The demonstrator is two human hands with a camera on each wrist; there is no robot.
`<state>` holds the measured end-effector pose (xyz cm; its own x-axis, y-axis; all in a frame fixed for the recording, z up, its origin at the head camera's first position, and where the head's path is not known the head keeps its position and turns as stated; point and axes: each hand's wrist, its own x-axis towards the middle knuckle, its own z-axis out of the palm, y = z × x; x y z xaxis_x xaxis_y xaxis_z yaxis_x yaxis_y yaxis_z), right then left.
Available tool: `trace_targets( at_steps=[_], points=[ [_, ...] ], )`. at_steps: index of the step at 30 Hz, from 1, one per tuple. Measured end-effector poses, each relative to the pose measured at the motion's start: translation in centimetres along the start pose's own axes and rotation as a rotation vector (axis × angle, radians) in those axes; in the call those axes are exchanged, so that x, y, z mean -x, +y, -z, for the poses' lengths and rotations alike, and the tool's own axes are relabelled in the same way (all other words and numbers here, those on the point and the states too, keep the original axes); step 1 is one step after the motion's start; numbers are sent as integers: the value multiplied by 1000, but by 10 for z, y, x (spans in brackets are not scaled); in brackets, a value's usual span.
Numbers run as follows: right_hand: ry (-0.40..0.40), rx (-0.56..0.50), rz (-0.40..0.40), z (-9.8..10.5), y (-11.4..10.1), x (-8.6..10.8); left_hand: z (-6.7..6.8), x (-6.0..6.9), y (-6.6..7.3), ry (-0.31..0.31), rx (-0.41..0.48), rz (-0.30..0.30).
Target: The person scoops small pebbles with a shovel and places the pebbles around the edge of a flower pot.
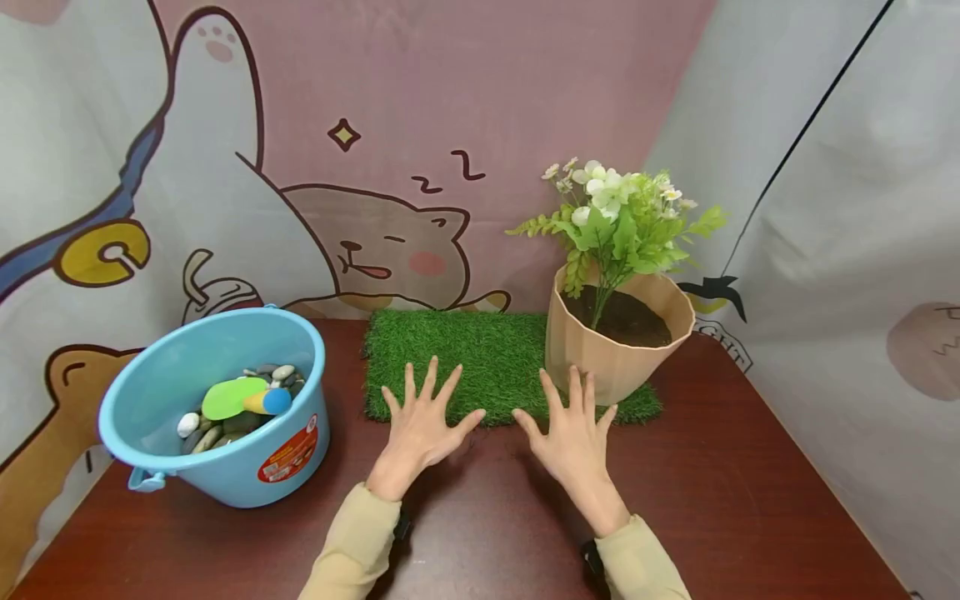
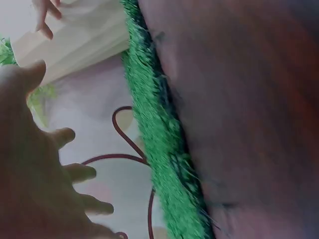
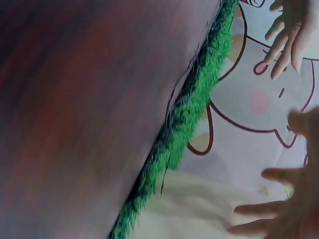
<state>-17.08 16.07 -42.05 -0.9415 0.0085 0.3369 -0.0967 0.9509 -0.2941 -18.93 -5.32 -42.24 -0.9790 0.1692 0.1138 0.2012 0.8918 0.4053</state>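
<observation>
Both hands hover over the near edge of a green artificial grass mat (image 1: 465, 350), with fingers spread and nothing held. My left hand (image 1: 423, 425) is left of centre; my right hand (image 1: 573, 433) is in front of a beige ribbed flowerpot (image 1: 622, 367). The pot stands on the mat's right part and holds dark soil (image 1: 633, 318) with a leafy plant bearing white flowers (image 1: 615, 192). The left wrist view shows the left hand (image 2: 45, 164) raised above the mat's edge (image 2: 154, 114). In the right wrist view, the right hand (image 3: 286, 199) likewise touches nothing.
A light blue bucket (image 1: 217, 467) stands on the left of the brown table (image 1: 480, 517). Inside lie several stones (image 1: 225, 425) and a small green shovel (image 1: 232, 398) with a yellow and blue handle. Behind hangs a printed cloth (image 1: 480, 100) with cartoon animals.
</observation>
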Motion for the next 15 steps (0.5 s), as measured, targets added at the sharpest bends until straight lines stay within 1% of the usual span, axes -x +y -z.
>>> trace_targets(
  at_steps=[1,3,5,6,8,10,12,14,15],
  points=[
    [77,-23,19,2,2,-1,1,-2,2,2,13,-10],
    [258,-57,55,9,9,-6,3,-9,9,13,51,-36],
    [432,-90,74,19,19,-12,6,-18,19,35,90,-72],
    [506,-105,75,26,24,-17,8,-23,25,58,99,-95],
    [619,-122,53,40,36,-25,11,-35,38,119,108,-146],
    [682,-135,10,55,49,-34,13,-48,52,184,107,-192],
    [707,-138,-44,69,62,-43,15,-61,67,237,106,-223],
    [685,-139,-117,81,75,-51,17,-72,82,265,120,-233],
    [653,-140,-159,87,81,-55,18,-77,89,265,135,-229]
  ],
)
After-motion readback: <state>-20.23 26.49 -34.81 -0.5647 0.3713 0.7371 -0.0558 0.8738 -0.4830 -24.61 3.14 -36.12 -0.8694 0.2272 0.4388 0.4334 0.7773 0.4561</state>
